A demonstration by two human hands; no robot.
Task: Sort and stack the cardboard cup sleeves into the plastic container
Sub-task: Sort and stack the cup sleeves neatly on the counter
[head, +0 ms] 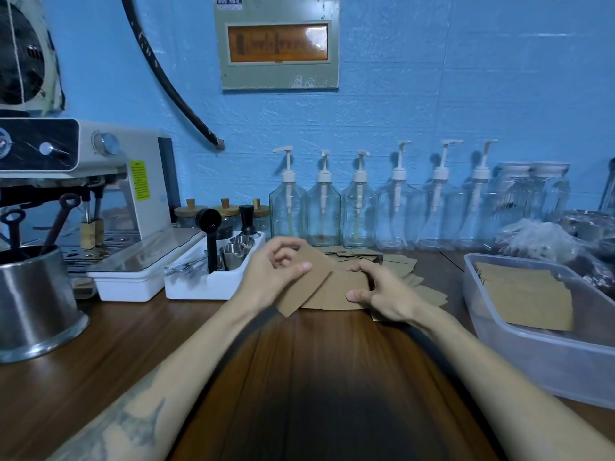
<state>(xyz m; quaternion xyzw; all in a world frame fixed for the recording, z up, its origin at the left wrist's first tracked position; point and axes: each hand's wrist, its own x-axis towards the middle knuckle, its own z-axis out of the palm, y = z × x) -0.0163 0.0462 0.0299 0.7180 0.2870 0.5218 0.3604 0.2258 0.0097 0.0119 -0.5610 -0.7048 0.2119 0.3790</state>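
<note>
A: Nearest the camera, what shows?

B: Two bare forearms reaching forward over a dark wooden counter (133, 344). The left forearm carries a tattoo (133, 417).

A: And the hands?

B: The left hand (273, 272) pinches a flat cardboard cup sleeve (307, 282) between thumb and curled fingers, holding it tilted with its lower corner down toward the counter. The right hand (382, 291) grips another sleeve (342, 289) lying flat on the counter — fingers curled over its far edge, thumb pressed at its near edge. The two sleeves overlap where the hands meet.

A: Where are the rest of the sleeves?

B: A loose pile of sleeves (399, 262) is spread on the counter just behind and to the right of the hands. More lie in a stack of sleeves (522, 294) inside the clear plastic container (549, 357), which sits at the right edge of the counter, well apart from the hands.

A: What is on the left?

B: A steel pot (36, 304) near the edge, then a white tray (213, 281) holding small metal cups, a black scoop and a tamper. Behind those stands a white espresso machine (100, 181).

A: And farthest back?

B: A row of clear pump bottles (359, 207) lines the blue wall (466, 94), with lidded jars to their right — their contents cannot be made out. Small wooden-lidded jars (226, 212) sit beside the machine, and a grey electrical panel (278, 44) hangs on the wall above.
</note>
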